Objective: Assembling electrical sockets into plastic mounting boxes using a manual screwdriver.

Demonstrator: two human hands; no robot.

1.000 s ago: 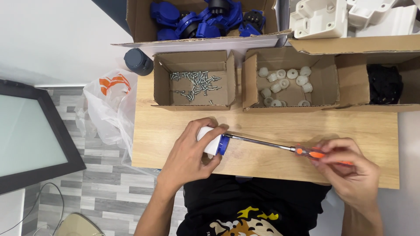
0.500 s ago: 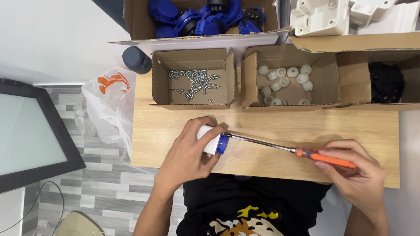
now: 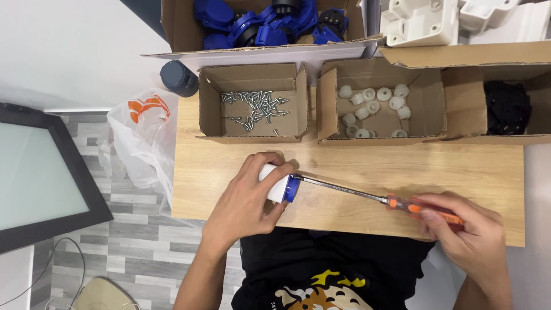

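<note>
My left hand (image 3: 247, 198) grips a white plug body with a blue end (image 3: 281, 185), lying sideways on the wooden table (image 3: 367, 166). My right hand (image 3: 465, 232) holds the orange handle of a long screwdriver (image 3: 396, 202). Its metal shaft runs left, and the tip goes into the blue end of the plug.
Behind the hands stand a cardboard box of screws (image 3: 252, 106), a box of white round parts (image 3: 373, 106) and a box with black parts (image 3: 505, 106). A larger box of blue parts (image 3: 264, 20) and white housings (image 3: 425, 20) lie at the back. A plastic bag (image 3: 143, 138) and a monitor (image 3: 40, 178) sit left.
My right hand slid a little down and right along the screwdriver handle, turning it. The left hand kept its grip on the plug.
</note>
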